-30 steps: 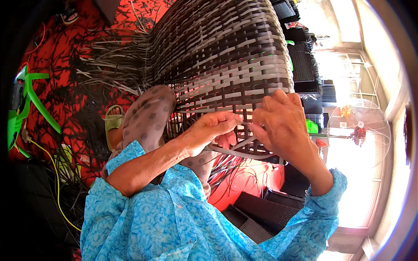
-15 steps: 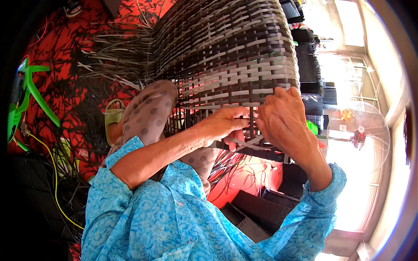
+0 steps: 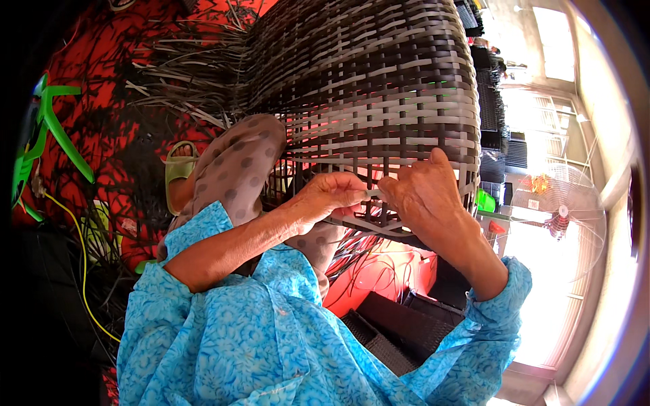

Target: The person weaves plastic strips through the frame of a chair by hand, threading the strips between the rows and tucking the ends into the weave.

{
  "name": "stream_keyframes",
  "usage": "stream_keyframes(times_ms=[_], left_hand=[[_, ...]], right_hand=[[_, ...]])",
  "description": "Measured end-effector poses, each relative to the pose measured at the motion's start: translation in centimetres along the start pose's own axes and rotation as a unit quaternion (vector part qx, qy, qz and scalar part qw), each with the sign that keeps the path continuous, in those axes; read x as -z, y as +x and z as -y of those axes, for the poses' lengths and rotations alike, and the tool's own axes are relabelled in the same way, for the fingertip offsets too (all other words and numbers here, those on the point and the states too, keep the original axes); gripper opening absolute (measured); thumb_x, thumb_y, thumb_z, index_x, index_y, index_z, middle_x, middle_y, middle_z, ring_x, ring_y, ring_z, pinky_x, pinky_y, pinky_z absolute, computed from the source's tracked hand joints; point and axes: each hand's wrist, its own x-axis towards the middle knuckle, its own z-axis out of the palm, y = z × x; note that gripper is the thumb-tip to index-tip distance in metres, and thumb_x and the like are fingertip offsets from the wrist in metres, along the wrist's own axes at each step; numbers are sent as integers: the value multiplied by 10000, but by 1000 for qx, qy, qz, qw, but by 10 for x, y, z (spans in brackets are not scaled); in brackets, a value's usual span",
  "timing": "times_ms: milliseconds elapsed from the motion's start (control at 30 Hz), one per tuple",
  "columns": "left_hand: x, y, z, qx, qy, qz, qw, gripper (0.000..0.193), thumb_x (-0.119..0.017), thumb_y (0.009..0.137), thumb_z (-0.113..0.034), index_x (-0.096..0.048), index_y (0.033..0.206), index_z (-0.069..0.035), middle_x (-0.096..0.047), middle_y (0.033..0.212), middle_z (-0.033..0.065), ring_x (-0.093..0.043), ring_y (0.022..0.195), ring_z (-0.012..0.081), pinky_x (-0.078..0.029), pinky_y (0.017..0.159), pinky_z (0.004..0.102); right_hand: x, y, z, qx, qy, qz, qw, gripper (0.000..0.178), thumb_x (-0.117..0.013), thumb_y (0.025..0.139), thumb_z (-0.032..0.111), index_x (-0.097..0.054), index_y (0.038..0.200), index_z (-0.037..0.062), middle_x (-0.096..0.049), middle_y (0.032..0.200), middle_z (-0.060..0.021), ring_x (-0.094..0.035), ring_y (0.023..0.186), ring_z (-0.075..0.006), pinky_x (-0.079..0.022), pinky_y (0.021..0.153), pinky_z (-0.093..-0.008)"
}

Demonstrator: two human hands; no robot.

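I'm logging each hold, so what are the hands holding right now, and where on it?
Both hands, left hand and right hand, pinch one pale weaving strip between their fingertips, at the lower open edge of the woven panel.

Harsh daylight floods in from the windows (image 3: 542,40) at right, washing that side out; the left rim falls into black vignette; fisheye bending curves every edge; the centre stays sharp
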Motion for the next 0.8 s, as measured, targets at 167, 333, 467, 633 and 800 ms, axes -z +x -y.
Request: stream_keyframes(times_ms=[167,333,467,633,800], left_hand=[[8,3,2,4,6,3,1000,286,-486,913,-319,-524,1098,-104,-592,754,-9,-548,606,60,-403,522,203],[4,7,-5,45,-20,-3,999,428,-458,927,-295,-395,1297,-88,-607,712,35,-544,540,79,-392,456,211],[-1,14,-17,98,30,45,994,472,-452,927,-246,-311,1346,-79,-614,681,64,-544,489,82,-413,435,212],[9,27,-1,80,-22,81,993,479,-489,913,-217,-321,1343,-89,-620,667,62,-571,487,87,-443,428,196],[9,23,6,77,-54,20,995,424,-495,911,-203,-390,1303,-80,-630,690,70,-597,520,101,-488,469,217]], right_hand=[[-11,4,0,14,63,-176,982,100,-535,647,52,-470,576,78,-427,481,-64,-466,490,-270,-284,602,-373],[-24,8,-5,38,-4,-168,985,133,-623,675,113,-515,607,76,-450,499,-60,-494,512,-233,-303,588,-363],[-30,10,-7,59,-16,-153,986,139,-615,661,87,-502,581,91,-454,486,-63,-474,460,-241,-295,554,-371],[-45,4,-9,35,-62,-156,985,23,-556,685,80,-555,685,56,-498,626,-66,-521,615,-236,-342,717,-415],[-18,21,2,-45,-96,38,994,117,-542,739,131,-587,640,86,-579,575,-98,-570,517,-238,-358,612,-364]])
